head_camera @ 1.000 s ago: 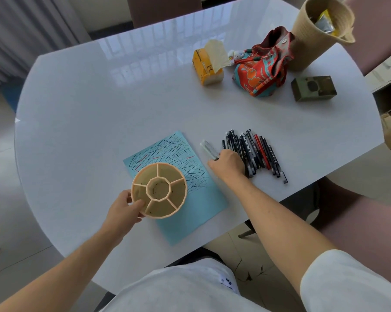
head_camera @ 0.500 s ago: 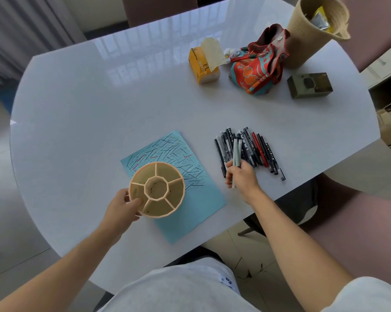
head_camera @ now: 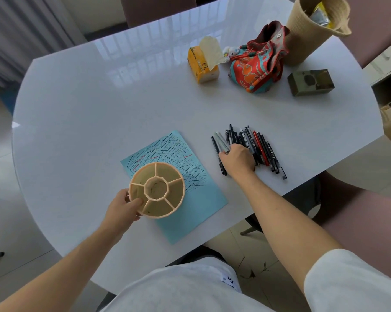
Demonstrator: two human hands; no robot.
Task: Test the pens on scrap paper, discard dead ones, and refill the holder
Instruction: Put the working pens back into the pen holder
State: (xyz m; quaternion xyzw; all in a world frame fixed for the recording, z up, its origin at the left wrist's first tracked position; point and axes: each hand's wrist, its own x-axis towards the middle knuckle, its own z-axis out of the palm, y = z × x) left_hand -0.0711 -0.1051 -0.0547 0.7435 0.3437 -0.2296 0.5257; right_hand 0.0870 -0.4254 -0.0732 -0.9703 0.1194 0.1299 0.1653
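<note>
We note left hand point(head_camera: 122, 210) grasping holder point(head_camera: 157, 190) rim on paper point(head_camera: 196, 206) | right hand point(head_camera: 238, 161) on pens point(head_camera: 257, 147), grip unclear

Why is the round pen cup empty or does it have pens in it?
Empty. Every compartment of the pen holder shows bare bottom; the pens lie on the table.

Print on the tissue pack point(head_camera: 203, 66) is too blurred to read.
</note>
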